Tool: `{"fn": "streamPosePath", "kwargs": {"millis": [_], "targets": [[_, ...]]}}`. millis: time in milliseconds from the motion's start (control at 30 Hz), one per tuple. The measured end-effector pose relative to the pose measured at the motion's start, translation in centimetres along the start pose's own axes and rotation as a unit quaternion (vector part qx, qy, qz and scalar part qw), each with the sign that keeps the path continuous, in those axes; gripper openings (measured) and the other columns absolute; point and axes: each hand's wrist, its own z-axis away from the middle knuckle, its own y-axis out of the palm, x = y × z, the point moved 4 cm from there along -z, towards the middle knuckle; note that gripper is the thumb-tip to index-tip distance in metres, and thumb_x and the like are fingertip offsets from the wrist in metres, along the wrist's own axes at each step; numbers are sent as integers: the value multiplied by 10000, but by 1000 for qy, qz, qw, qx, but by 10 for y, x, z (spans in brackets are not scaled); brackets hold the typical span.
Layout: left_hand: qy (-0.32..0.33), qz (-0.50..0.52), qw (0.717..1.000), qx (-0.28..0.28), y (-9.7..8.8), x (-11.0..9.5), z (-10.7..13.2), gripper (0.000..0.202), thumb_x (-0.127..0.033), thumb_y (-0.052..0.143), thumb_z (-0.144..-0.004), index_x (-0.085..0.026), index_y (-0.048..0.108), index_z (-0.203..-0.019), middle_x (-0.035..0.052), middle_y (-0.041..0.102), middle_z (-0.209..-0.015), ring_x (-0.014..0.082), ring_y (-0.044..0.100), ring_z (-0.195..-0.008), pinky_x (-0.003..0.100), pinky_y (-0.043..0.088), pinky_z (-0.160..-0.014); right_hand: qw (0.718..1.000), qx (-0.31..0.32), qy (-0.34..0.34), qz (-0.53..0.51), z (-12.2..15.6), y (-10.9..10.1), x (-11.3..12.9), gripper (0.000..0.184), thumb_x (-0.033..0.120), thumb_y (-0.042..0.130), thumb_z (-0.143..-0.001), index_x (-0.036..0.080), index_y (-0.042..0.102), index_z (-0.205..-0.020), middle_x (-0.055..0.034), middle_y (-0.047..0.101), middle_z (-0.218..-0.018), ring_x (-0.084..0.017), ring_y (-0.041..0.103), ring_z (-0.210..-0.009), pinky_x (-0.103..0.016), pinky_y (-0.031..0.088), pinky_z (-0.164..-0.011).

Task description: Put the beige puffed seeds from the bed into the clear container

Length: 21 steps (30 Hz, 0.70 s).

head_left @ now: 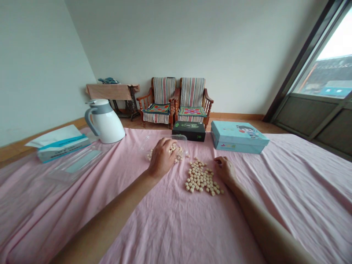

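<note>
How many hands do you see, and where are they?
2. The left hand is over the clear container; the right hand is just right of the small pale pieces spread on the pink cloth. No other hand shows.

Tub [145, 144]: partly behind left hand [162, 156]
Forearms [110, 219]: cut off by lower edge
Window [330, 73]: cut off at right

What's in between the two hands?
In the head view, small pale pieces lie spread on the pink cloth between the left hand and right hand, plus the right end of the clear container.
</note>
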Motion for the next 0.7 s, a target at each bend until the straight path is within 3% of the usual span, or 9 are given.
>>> {"fn": "streamPosePath", "kwargs": {"millis": [67,167,267,400,533,633,700], "targets": [[22,28,997,64,8,-6,6,103,-131,534,-799,-170,590,-877,43,595,-898,165,554,-847,272,427,-750,1000,1,1,-1,0,1,-1,215,147,457,-742,143,627,-872,-80,605,-868,-179,592,-779,-275,451,-705],[46,78,969,229,34,-14,33,102,-86,543,-761,-171,586,-797,20,602,-823,144,557,-773,241,417,-693,1000,3,4,0,0,1,-2,215,144,458,-740,145,627,-875,-77,603,-863,-183,589,-790,-280,449,-719],[42,88,947,305,53,-15,59,167,-31,533,-709,-168,576,-795,14,597,-809,141,551,-757,229,401,-674,1000,5,9,4,0,1,-2,213,151,464,-742,148,627,-879,-77,603,-864,-190,588,-795,-288,447,-721],[42,90,945,311,62,-14,74,177,-20,510,-695,-171,555,-775,14,580,-810,144,541,-782,225,390,-685,1000,7,9,4,0,1,-1,217,147,463,-742,148,629,-881,-75,603,-872,-186,587,-792,-284,445,-721],[46,87,947,304,60,-16,74,167,-21,491,-709,-172,550,-748,13,571,-797,139,538,-765,223,392,-674,1000,8,4,4,-1,1,-1,214,147,465,-741,146,630,-878,-72,600,-866,-180,582,-793,-277,443,-722],[45,71,960,267,47,-14,56,146,-38,493,-728,-170,552,-739,17,571,-782,140,541,-747,235,407,-676,1000,7,6,5,-1,1,-2,209,154,464,-748,153,630,-875,-65,596,-859,-178,578,-792,-277,440,-722],[35,48,978,202,32,-9,35,138,-49,492,-745,-171,556,-757,23,571,-792,147,544,-757,250,421,-689,1000,7,6,5,-1,1,-2,207,154,462,-750,158,629,-873,-59,592,-854,-175,576,-794,-274,439,-724]]}}
